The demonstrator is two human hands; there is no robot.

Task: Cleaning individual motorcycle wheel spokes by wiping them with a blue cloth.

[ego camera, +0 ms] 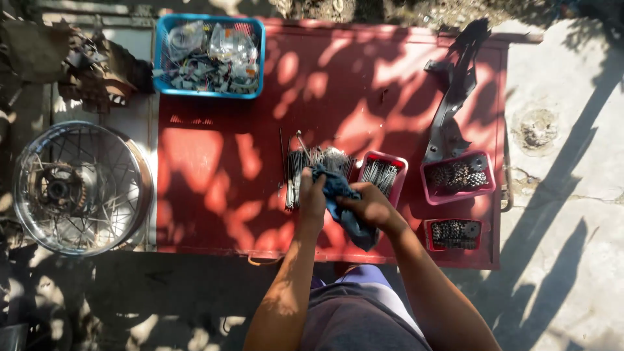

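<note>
We are gripping a soft blue cloth at the desk's six o'clock edge, both hands closed: left hand pinching its top with what looks like a thin spoke inside, right hand bunching the limp, light middle. Loose spokes are lying at twelve o'clock of the cloth.

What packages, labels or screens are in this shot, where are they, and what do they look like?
Clear plastic bags: inside the blue basket at the red table's far left corner; crumpled, shiny, contents unclear.
No signs or screens visible; any labels are too small to tell.
</note>
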